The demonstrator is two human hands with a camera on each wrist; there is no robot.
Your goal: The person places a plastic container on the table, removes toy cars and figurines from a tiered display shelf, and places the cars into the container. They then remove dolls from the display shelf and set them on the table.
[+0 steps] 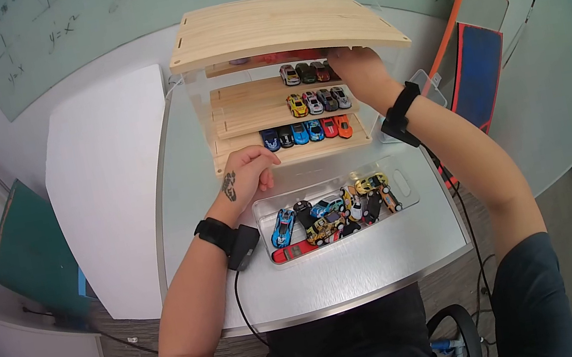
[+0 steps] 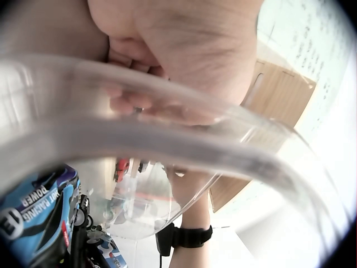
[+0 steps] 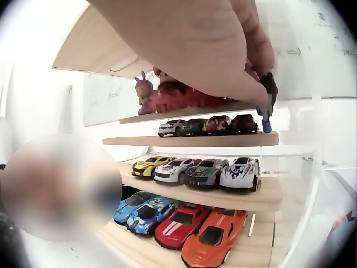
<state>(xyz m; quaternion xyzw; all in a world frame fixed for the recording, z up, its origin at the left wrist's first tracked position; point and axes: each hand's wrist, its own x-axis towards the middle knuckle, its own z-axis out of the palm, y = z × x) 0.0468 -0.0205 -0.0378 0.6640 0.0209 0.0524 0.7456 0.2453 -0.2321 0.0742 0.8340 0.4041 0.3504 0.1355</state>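
Observation:
My right hand (image 1: 359, 74) reaches under the top board of a wooden tiered display shelf (image 1: 281, 22). In the right wrist view it pinches a small dark toy with a blue part (image 3: 268, 97) at the right end of the upper tiers; fingers hide most of it. Toy cars stand in rows below, among them a white car (image 3: 241, 173), a red car (image 3: 183, 223) and an orange car (image 3: 215, 237). My left hand (image 1: 248, 170) holds nothing, its fingers loosely bent by the shelf's lower left corner.
A clear plastic bin (image 1: 411, 196) of jumbled toy cars, including a blue car (image 1: 283, 228), sits in front of the shelf. Small figures (image 3: 145, 92) occupy the upper tier. Clear side panels flank the shelf. A clear container (image 1: 430, 86) stands at the right, near orange-framed boards (image 1: 478, 72).

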